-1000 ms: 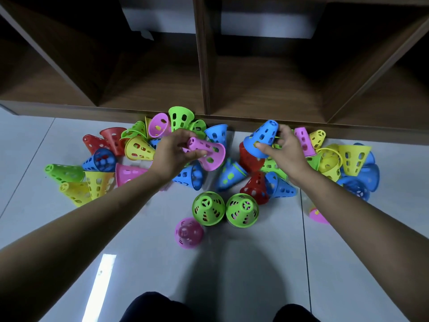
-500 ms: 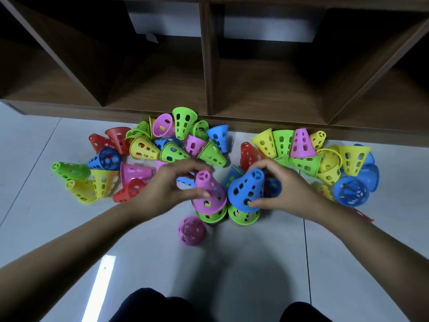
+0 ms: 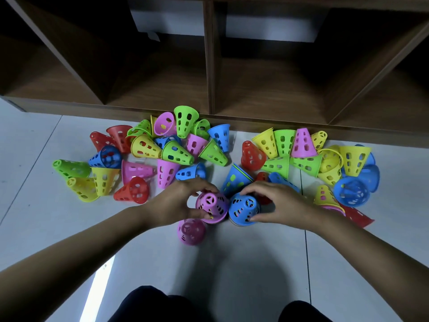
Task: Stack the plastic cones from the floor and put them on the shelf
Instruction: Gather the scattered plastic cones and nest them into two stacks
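Partly, left hand (image 3: pixel 171 205) covers pink cone (image 3: pixel 210 204), right hand (image 3: pixel 285 205) covers blue cone (image 3: pixel 243 209)

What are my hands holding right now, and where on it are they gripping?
The left hand grips the pink cone and the right hand the blue cone, each by its side wall, thumb nearest the camera, fingers opposite.

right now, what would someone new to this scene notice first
The sprawl of bright perforated plastic cones in red, yellow, green, blue and pink, lying on the pale tiled floor just in front of the wooden shelf. In the middle foreground the left hand grips a pink cone and the right hand grips a blue cone, side by side, with a lone pink cone standing just nearer the person.
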